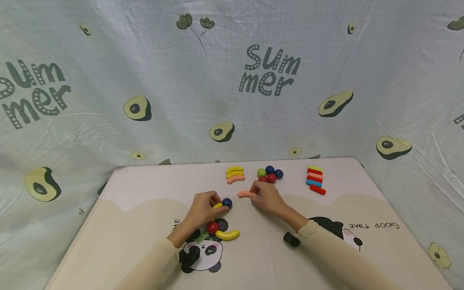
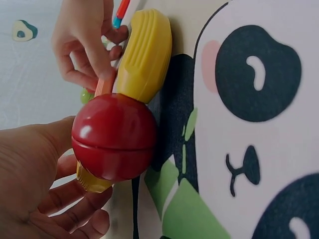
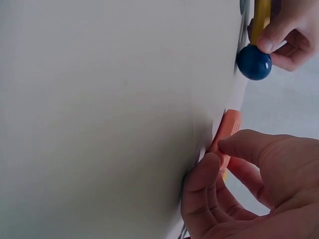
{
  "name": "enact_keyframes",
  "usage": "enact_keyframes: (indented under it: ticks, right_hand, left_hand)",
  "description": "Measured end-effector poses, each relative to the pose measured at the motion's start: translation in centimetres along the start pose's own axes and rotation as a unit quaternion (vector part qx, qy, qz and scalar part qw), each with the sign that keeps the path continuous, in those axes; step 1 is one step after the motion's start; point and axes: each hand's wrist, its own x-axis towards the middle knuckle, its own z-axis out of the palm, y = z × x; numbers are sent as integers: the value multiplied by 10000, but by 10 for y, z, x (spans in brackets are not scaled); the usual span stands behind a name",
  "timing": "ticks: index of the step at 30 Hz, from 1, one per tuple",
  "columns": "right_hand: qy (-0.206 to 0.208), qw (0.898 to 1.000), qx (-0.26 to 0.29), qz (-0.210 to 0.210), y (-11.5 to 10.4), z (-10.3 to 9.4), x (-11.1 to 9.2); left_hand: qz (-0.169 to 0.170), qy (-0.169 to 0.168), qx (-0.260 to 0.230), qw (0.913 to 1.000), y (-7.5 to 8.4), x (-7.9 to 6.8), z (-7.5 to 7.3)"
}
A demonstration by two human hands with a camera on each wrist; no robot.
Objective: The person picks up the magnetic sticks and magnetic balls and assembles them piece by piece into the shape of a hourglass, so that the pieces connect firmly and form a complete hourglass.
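Note:
My left hand [image 1: 199, 208] grips a small yellow banana-shaped piece [image 1: 217, 206], partly hidden by the fingers. A dark blue ball [image 1: 226, 203] sits at that piece's far end, close by the thumb; the right wrist view shows the blue ball [image 3: 254, 62] there too. Nearer me lie a red ball [image 1: 213, 227] and another yellow banana [image 1: 228, 235], which seem to touch in the left wrist view. Between thumb and fingertips, my right hand [image 1: 267, 198] pinches a salmon-orange curved piece [image 1: 246, 194], lying near the table surface.
Toward the back are two yellow bananas with a salmon piece [image 1: 236, 178], a cluster of green, blue and red balls [image 1: 271, 178], and a row of coloured sticks [image 1: 314, 178]. One red stick [image 1: 317, 189] lies askew at its near end. A patterned curtain [image 1: 232, 100] hangs behind the table [image 1: 145, 225].

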Motion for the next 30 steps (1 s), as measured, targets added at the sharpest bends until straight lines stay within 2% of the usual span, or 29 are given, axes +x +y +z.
enact_keyframes:
  ticks: [8,14,18,24,30]
  right_hand:
    - [-152,9998,85,-29,1,-10,-11]
    - [-178,9998,58,-71,2,-12,-11]
    - [-248,9993,134,-231,-1,-12,-8]
    - [-765,9956,102,-534,-7,-14,-1]
    - [-1084,9928,-83,-494,-11,-15,2]
  left_hand:
    - [-44,-48,27,10000,0,2,0]
    - [-48,-53,-50,10000,0,3,2]
    - [76,-112,-128,9998,-2,4,3]
    - [305,-283,-131,9991,-5,5,3]
    - [327,-362,-151,9987,-5,5,2]
